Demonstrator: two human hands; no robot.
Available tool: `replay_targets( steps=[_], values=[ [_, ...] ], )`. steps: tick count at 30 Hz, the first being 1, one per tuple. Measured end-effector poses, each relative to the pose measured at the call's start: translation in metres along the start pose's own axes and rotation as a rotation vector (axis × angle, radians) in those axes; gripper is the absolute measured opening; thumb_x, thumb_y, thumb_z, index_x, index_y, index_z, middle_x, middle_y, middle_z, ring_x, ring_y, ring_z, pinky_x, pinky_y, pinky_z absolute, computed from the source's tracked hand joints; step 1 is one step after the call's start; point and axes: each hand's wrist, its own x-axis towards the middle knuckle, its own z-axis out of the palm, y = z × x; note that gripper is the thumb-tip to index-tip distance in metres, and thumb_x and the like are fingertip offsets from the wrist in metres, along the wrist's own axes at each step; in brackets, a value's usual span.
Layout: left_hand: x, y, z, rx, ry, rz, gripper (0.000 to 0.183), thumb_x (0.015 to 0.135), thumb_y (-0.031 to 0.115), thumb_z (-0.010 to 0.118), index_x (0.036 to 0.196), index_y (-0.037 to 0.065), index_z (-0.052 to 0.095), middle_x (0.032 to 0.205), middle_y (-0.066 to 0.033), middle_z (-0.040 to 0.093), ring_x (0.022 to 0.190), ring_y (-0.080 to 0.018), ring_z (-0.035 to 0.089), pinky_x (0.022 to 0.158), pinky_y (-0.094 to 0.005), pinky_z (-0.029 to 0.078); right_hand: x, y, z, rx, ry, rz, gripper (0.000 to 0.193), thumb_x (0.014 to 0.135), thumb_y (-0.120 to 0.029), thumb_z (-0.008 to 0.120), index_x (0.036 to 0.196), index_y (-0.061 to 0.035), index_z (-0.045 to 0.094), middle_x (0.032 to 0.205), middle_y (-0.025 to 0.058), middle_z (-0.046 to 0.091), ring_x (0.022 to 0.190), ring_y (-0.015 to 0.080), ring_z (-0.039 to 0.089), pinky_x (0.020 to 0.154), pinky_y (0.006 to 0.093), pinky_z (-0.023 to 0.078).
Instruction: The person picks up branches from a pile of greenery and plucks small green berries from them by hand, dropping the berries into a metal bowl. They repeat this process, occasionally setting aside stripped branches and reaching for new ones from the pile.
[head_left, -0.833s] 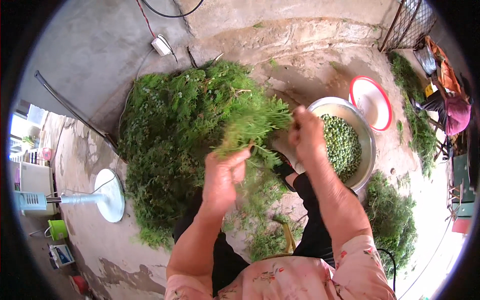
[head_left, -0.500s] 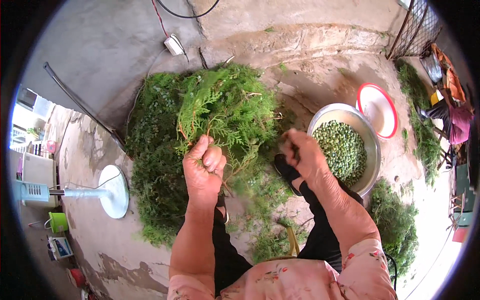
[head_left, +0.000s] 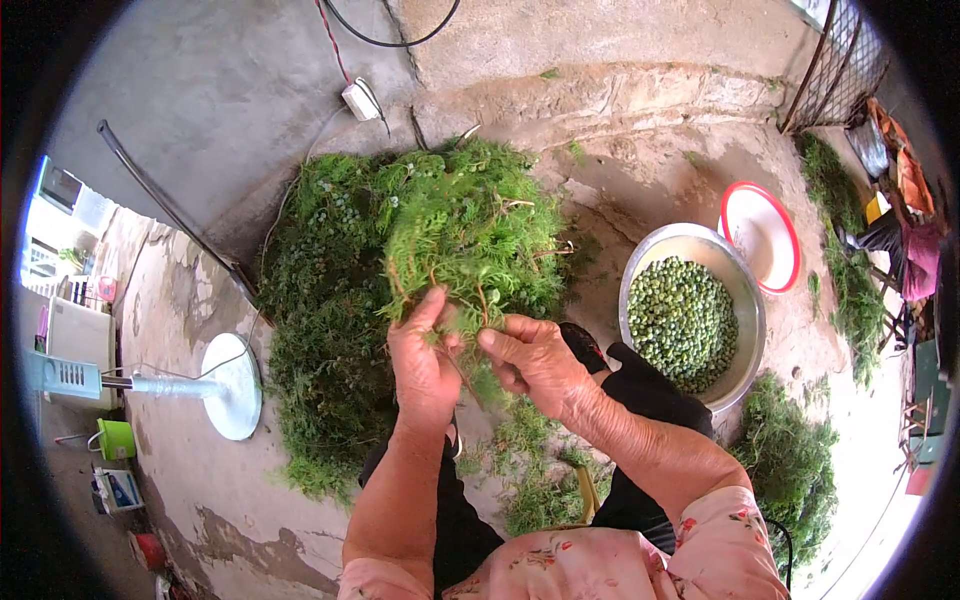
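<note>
My left hand (head_left: pixel 425 365) is closed round the stem of a leafy cypress sprig (head_left: pixel 435 260), whose flat green fronds spread upward and are slightly blurred. Close beside it, my right hand (head_left: pixel 535 360) pinches thumb and forefinger together at the sprig's lower right edge; what lies between the fingertips is hidden. Behind both hands rises a large heap of cut cypress branches (head_left: pixel 325 260), some bearing pale green cones. To the right stands a metal basin (head_left: pixel 752 345) holding many small round green cones (head_left: pixel 680 320).
A white basin with a red rim (head_left: pixel 765 240) sits beyond the metal one. More cut greenery (head_left: pixel 785 460) lies at the right. A fan's round white base (head_left: pixel 232 390) and a green bucket (head_left: pixel 117 440) are at the left. At far right, part of another person (head_left: pixel 915 265) shows.
My right hand has moved left from beside the metal basin to the sprig. My left hand has shifted slightly right and down, still holding the sprig.
</note>
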Motion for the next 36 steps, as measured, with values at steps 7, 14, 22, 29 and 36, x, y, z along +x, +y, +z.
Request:
replay_targets(
  steps=[7, 14, 22, 29, 36],
  values=[
    [-0.002, -0.002, 0.002, 0.143, -0.036, 0.015, 0.03, 0.076, 0.015, 0.07, 0.101, 0.006, 0.057, 0.088, -0.0004, 0.06, 0.081, -0.0111, 0.057, 0.064, -0.0255, 0.047, 0.006, 0.006, 0.007, -0.189, 0.126, -0.215, 0.026, 0.084, -0.012, 0.06, 0.061, -0.0038, 0.051, 0.051, -0.0046, 0.04, 0.048, 0.0038, 0.034, 0.042, 0.0229, 0.029],
    [-0.004, 0.002, 0.006, 0.257, -0.15, 0.116, 0.034, 0.068, -0.004, 0.072, 0.098, 0.002, 0.058, 0.088, -0.0053, 0.063, 0.077, -0.012, 0.06, 0.068, -0.0261, 0.049, 0.008, -0.001, 0.001, -0.587, 0.181, -0.368, 0.024, 0.082, -0.007, 0.061, 0.061, -0.0012, 0.05, 0.051, -0.0041, 0.039, 0.049, 0.0039, 0.034, 0.043, 0.0236, 0.029],
    [-0.003, -0.002, 0.006, 0.275, -0.163, 0.125, 0.031, 0.069, -0.008, 0.068, 0.097, 0.0, 0.061, 0.088, -0.0073, 0.065, 0.074, -0.0127, 0.061, 0.065, -0.0257, 0.05, 0.011, -0.018, -0.018, -0.856, 0.128, -0.475, 0.02, 0.084, -0.016, 0.061, 0.078, 0.0025, 0.057, 0.059, 0.0024, 0.048, 0.057, 0.007, 0.039, 0.05, 0.0263, 0.037],
    [-0.006, -0.007, 0.015, 0.392, -0.22, 0.198, 0.034, 0.069, -0.01, 0.066, 0.101, 0.001, 0.06, 0.09, -0.0054, 0.065, 0.076, -0.012, 0.061, 0.068, -0.0254, 0.05, 0.016, -0.02, -0.017, -0.778, 0.137, -0.5, 0.027, 0.083, -0.023, 0.064, 0.082, 0.003, 0.057, 0.057, 0.0031, 0.051, 0.055, 0.0116, 0.047, 0.051, 0.0288, 0.041],
    [-0.007, -0.002, 0.011, 0.286, -0.239, 0.051, 0.035, 0.065, -0.011, 0.068, 0.097, 0.001, 0.062, 0.087, -0.006, 0.066, 0.075, -0.0136, 0.062, 0.068, -0.0261, 0.051, 0.011, -0.032, -0.022, -0.003, 0.124, -0.06, 0.019, 0.087, -0.022, 0.057, 0.085, -0.0037, 0.055, 0.068, 0.0025, 0.054, 0.053, 0.0092, 0.047, 0.048, 0.0226, 0.036]
  ],
)
